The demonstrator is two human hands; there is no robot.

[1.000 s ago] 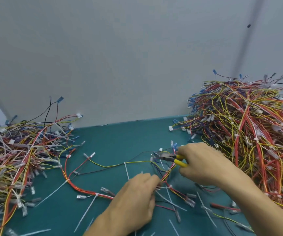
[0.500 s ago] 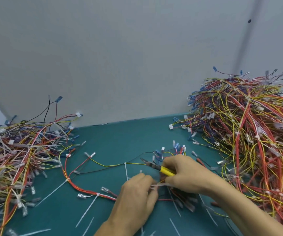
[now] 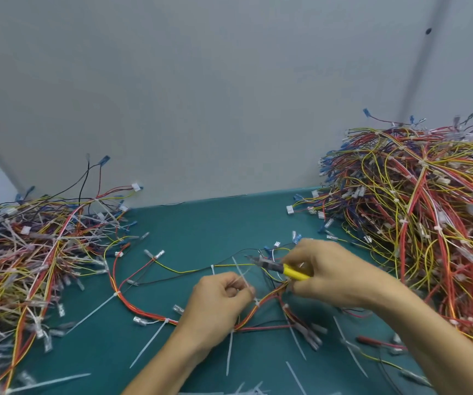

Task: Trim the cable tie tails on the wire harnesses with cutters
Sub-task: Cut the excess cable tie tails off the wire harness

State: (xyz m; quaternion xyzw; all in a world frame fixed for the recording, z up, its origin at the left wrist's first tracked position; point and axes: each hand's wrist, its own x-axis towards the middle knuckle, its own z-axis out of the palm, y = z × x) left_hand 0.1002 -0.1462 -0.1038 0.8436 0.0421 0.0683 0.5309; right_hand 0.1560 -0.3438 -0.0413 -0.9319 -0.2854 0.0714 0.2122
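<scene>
Cable tie tail (image 3: 242,276) in left hand (image 3: 218,306), near yellow-handled cutters (image 3: 286,270).

Assembly workshop bench: green mat (image 3: 201,223), heaped wire harnesses (image 3: 417,212), cut tie tails (image 3: 149,343).

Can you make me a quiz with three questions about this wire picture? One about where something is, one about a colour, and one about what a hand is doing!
1. Where is the taller pile of wires?
A. on the person's right
B. on the person's left
C. between the hands

2. What colour are the handles of the cutters?
A. blue
B. yellow
C. green

3. What is the left hand doing?
A. lying flat and open
B. holding a cup
C. pinching a white cable tie

Answers:
1 A, it rises just beyond the right hand.
2 B, yellow pokes out of that hand.
3 C, its fingers curl round the tie.
</scene>
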